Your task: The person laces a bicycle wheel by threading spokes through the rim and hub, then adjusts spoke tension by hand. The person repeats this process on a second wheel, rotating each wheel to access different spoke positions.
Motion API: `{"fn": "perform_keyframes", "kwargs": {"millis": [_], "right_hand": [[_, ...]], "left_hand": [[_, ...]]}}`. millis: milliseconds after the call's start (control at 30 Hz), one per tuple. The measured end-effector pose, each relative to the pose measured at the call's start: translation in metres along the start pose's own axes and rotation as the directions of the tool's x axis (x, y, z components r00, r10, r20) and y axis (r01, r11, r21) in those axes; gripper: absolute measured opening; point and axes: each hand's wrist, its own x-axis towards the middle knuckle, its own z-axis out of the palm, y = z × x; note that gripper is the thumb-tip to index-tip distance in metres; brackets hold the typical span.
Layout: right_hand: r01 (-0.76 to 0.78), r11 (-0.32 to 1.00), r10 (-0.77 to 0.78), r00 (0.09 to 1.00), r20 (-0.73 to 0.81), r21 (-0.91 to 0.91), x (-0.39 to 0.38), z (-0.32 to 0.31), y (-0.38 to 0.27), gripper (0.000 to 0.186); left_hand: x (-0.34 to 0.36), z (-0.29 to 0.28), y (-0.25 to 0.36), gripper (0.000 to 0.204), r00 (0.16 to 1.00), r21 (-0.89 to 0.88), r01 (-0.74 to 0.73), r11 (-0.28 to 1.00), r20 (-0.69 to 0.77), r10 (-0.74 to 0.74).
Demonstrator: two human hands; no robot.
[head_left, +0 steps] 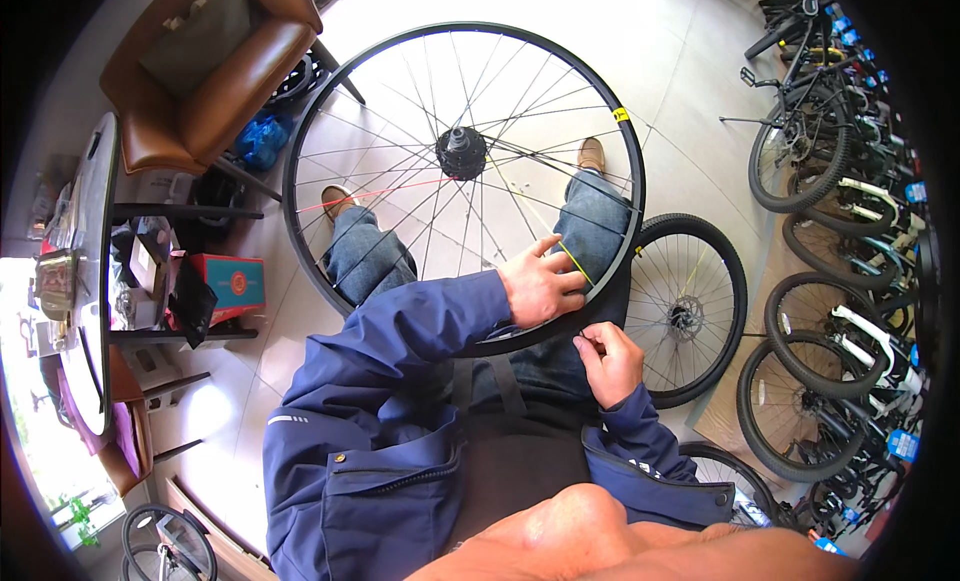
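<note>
A large bicycle wheel (621,115) with black rim, a dark toothed hub (461,154), one red spoke (375,191) and one yellow-green spoke (579,264) lies across my legs. My left hand (543,281) rests over its lower-right spokes, fingers apart and slightly bent, touching beside the yellow-green spoke. Just outside the lower rim, my right hand (607,361) has thumb and index finger closed in a pinch; whatever is between them is too small or hidden to make out.
A second wheel (724,341) stands at my right, before a row of bicycles (801,151). At left are a brown armchair (165,126), a cluttered table (98,366), a red and teal box (234,281), a blue bag (262,141) and another wheel (135,521) low down.
</note>
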Motion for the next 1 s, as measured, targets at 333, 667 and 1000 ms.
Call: {"fn": "perform_keyframes", "kwargs": {"millis": [333,667,1000], "right_hand": [[-0.105,0.991,0.097,0.990,0.102,0.081,0.001,0.001,0.001,0.012],[-0.117,0.991,0.112,0.990,0.085,0.059,-0.001,0.002,0.003,0.013],[-0.082,0.994,0.078,0.995,0.061,0.067,0.001,0.006,0.004,0.014]], "left_hand": [[-0.002,-0.003,-0.007,0.027,0.998,-0.026,-0.044,0.999,-0.042,0.043],[0.001,-0.003,0.002,0.028,0.999,0.050,-0.006,0.999,-0.044,0.009],[0.000,-0.007,-0.002,0.022,1.000,-0.022,0.015,1.000,0.003,-0.015]]}}
